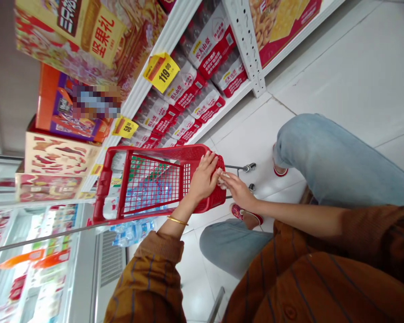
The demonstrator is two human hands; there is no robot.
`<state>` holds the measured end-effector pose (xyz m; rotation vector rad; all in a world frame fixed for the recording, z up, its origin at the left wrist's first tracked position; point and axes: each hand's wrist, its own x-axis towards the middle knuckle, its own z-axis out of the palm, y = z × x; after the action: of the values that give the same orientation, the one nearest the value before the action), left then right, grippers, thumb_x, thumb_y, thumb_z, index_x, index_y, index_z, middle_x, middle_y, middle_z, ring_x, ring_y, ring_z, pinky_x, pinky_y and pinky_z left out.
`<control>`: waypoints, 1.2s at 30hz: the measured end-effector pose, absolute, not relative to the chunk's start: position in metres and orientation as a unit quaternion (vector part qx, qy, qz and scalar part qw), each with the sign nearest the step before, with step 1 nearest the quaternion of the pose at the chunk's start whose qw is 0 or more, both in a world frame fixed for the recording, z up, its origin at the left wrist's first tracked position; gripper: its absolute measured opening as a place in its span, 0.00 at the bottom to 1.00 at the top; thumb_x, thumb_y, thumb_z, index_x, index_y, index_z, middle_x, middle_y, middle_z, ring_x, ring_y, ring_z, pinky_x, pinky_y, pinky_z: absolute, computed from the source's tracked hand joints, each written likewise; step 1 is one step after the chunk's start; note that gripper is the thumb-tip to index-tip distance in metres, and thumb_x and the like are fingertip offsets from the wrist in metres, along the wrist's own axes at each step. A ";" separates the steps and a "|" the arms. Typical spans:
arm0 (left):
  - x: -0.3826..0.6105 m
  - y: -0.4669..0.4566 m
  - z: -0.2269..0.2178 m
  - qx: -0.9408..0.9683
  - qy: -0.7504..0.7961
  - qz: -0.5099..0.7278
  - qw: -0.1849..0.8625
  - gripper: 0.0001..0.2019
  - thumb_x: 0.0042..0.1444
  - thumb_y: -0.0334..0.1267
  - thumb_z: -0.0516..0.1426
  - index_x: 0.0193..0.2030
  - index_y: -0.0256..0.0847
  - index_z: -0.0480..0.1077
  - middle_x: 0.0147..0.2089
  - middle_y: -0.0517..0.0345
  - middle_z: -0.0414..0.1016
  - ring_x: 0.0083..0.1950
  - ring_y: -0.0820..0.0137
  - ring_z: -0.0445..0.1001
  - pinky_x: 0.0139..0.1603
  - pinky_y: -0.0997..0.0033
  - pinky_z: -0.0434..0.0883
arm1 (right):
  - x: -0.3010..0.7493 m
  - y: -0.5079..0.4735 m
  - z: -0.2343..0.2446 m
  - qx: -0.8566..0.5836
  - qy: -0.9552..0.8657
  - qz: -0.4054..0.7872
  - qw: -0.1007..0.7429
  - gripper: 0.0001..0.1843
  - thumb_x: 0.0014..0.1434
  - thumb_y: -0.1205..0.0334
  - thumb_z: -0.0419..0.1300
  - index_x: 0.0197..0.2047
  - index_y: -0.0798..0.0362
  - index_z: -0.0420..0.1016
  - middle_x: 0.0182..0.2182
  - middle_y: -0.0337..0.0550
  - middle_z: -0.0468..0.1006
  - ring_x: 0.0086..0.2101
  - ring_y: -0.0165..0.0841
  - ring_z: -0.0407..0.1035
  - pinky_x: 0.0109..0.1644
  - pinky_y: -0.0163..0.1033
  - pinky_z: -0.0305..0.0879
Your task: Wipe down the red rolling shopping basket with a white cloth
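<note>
A red plastic shopping basket on wheels is in the middle of the view, with its grid side showing. My left hand, below a gold bangle, lies over the basket's near end with its fingers stretched out flat. Right beside it, my right hand has its fingers bent together at the same end. Its fingertips meet near the left thumb around a small pale patch that I cannot identify. Through the grid show blue-tinted bottle packs.
Shelves with red-labelled water bottles, gift boxes and yellow price tags run along the upper left. A lit display case stands at lower left. My bent knees are close on the right, above white floor tiles.
</note>
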<state>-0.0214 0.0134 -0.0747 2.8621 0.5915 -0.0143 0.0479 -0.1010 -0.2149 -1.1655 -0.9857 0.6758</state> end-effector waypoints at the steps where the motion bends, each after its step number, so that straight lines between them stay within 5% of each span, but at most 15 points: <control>1: -0.026 0.011 -0.072 0.974 0.197 -0.008 0.114 0.23 0.68 0.43 0.44 0.66 0.35 0.57 0.71 0.41 0.54 0.74 0.60 0.44 0.72 0.46 0.48 | 0.055 -0.098 -0.214 -0.528 -0.427 0.293 0.673 0.21 0.69 0.59 0.46 0.62 0.43 0.66 0.58 0.48 0.69 0.59 0.36 0.63 0.65 0.50 0.59; 7: -0.053 -0.015 -0.067 0.947 0.258 -0.062 0.180 0.32 0.67 0.39 0.44 0.73 0.41 0.32 0.75 0.44 0.29 0.75 0.61 0.31 0.72 0.47 0.46 | 0.081 -0.055 -0.199 -0.543 -0.378 0.282 0.694 0.25 0.67 0.48 0.48 0.62 0.48 0.66 0.60 0.49 0.68 0.60 0.36 0.60 0.67 0.48 0.56; 12: -0.044 -0.027 -0.074 0.934 0.295 -0.066 0.190 0.33 0.66 0.31 0.41 0.72 0.39 0.25 0.75 0.45 0.18 0.74 0.61 0.26 0.72 0.49 0.46 | 0.057 -0.042 -0.202 -0.541 -0.363 0.285 0.703 0.24 0.68 0.50 0.46 0.64 0.46 0.65 0.61 0.47 0.66 0.62 0.36 0.59 0.68 0.47 0.54; 18: -0.036 -0.026 -0.073 0.940 0.295 -0.066 0.159 0.35 0.62 0.25 0.40 0.72 0.40 0.24 0.75 0.47 0.19 0.75 0.62 0.28 0.72 0.52 0.51 | 0.051 -0.053 -0.209 -0.529 -0.399 0.266 0.700 0.24 0.68 0.63 0.44 0.65 0.45 0.62 0.60 0.45 0.67 0.62 0.37 0.59 0.68 0.48 0.56; 26: -0.022 -0.039 -0.079 0.933 0.342 -0.108 -0.003 0.32 0.59 0.21 0.43 0.71 0.24 0.40 0.74 0.32 0.32 0.74 0.55 0.35 0.71 0.48 0.51 | 0.043 -0.095 -0.227 -0.500 -0.487 0.285 0.657 0.30 0.64 0.71 0.45 0.67 0.44 0.57 0.64 0.43 0.61 0.64 0.36 0.55 0.67 0.51 0.56; 31: -0.014 -0.072 -0.090 0.901 0.411 -0.093 -0.103 0.27 0.63 0.26 0.43 0.68 0.21 0.49 0.73 0.33 0.39 0.74 0.53 0.36 0.72 0.47 0.49 | 0.053 -0.110 -0.232 -0.464 -0.525 0.302 0.647 0.28 0.65 0.71 0.47 0.66 0.44 0.59 0.64 0.45 0.63 0.63 0.36 0.57 0.66 0.50 0.59; 36: -0.031 -0.114 -0.102 0.875 0.467 -0.057 -0.115 0.28 0.62 0.25 0.42 0.70 0.23 0.47 0.73 0.35 0.43 0.75 0.56 0.37 0.72 0.45 0.47 | 0.059 -0.097 -0.209 -0.444 -0.510 0.273 0.684 0.25 0.69 0.66 0.45 0.68 0.44 0.56 0.68 0.44 0.55 0.66 0.33 0.49 0.70 0.50 0.52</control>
<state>-0.0311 -0.1143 -0.1023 2.9707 1.5835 -0.1943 0.0589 -0.0967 -0.2088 -0.9956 -1.1427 0.6126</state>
